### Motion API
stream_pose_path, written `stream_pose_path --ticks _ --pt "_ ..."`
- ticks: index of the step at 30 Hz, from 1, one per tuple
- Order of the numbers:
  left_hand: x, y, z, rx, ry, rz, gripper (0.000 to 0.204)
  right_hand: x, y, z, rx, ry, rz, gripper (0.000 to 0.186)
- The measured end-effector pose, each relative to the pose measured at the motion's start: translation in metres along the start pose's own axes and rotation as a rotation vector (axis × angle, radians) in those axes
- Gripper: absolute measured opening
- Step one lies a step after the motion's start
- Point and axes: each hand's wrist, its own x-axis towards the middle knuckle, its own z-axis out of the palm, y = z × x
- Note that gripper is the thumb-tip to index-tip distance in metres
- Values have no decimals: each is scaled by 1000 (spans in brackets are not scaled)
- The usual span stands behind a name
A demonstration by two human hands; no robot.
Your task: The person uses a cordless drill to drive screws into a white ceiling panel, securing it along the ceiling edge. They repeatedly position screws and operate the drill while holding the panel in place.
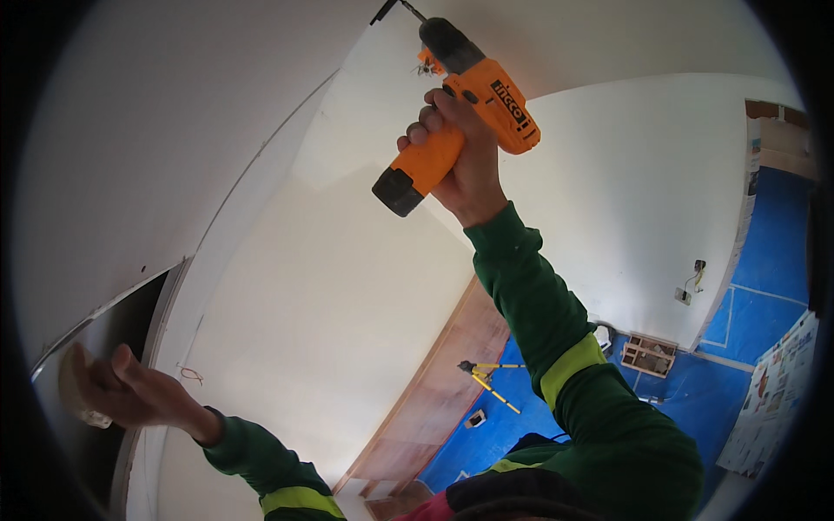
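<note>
The right hand (473, 161) grips an orange drill (504, 100) near the ceiling (608, 39); whether the left hand (148, 392) by the dark opening (137, 317) holds anything, or what the wooden crate (647, 372) contains, I cannot tell.

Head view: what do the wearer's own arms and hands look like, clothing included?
Both arms wear long dark green sleeves: the right sleeve carries a bright yellow-green band, and the left sleeve has a matching band. The sleeves reach the wrists. The right hand and left hand are ungloved.
</note>
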Motion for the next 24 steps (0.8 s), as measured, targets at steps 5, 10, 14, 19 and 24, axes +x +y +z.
stream_pose_path --ticks 5,10,14,19,24 --pt "9 -12 27 -225 -164 108 91 0 -1 2 25 -5 3 18" --pt "19 -27 46 -178 -340 8 80 -2 -4 4 61 16 29 19" --pt "25 -36 60 -203 -264 -179 75 -1 -5 3 117 19 48 19" --pt "22 -32 82 -511 -108 -211 105 -1 -4 1 145 29 42 18" --pt "17 -17 87 -640 -105 -330 113 1 -10 2 141 29 69 18"
